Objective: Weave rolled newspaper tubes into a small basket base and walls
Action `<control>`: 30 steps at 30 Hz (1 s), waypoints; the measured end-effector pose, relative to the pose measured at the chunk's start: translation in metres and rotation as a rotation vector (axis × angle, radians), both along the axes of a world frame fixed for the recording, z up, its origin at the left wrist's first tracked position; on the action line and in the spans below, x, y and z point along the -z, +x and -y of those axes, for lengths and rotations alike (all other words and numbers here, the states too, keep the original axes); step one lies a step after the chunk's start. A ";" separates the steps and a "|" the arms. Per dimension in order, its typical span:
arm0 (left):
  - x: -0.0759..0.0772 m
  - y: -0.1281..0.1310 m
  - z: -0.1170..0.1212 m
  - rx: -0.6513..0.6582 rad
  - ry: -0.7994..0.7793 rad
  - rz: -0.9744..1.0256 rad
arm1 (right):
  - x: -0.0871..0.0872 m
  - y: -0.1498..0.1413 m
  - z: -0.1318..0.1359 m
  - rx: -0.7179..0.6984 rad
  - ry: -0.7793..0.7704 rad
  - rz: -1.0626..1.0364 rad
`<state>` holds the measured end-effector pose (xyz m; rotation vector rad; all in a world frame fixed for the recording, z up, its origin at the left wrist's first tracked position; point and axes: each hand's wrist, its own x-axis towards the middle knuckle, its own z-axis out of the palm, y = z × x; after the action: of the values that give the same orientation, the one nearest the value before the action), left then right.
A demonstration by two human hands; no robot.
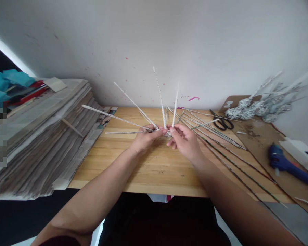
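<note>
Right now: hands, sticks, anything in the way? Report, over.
Left hand, right hand: both holding fanned sticks. Loose sticks near right hand, might snag. Scissors right of hands.

Wooden table (154, 171) – paper stack (48, 136) at left, loose paper sticks (236, 143), black scissors (219, 118), brown cardboard (261, 147)

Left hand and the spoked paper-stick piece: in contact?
Touching. The head view shows the left hand gripping the spoked paper-stick piece, thumb near where the sticks meet.
</note>
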<state>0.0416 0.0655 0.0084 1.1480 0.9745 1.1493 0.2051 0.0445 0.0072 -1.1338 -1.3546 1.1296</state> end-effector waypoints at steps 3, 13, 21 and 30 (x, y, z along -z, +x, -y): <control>-0.002 0.000 0.000 0.030 0.012 0.029 | -0.004 -0.001 0.001 -0.024 -0.010 -0.020; -0.011 -0.007 -0.001 0.166 -0.074 0.253 | -0.015 0.017 -0.010 0.040 -0.183 -0.345; -0.016 -0.009 0.000 -0.027 0.209 -0.080 | -0.016 0.017 -0.010 0.028 -0.222 -0.397; -0.016 -0.009 0.001 -0.140 0.249 -0.105 | -0.016 0.018 -0.013 0.055 -0.313 -0.428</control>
<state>0.0322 0.0647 0.0242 1.3672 1.0257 1.3627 0.2226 0.0573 0.0229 -1.0593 -0.8308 1.4802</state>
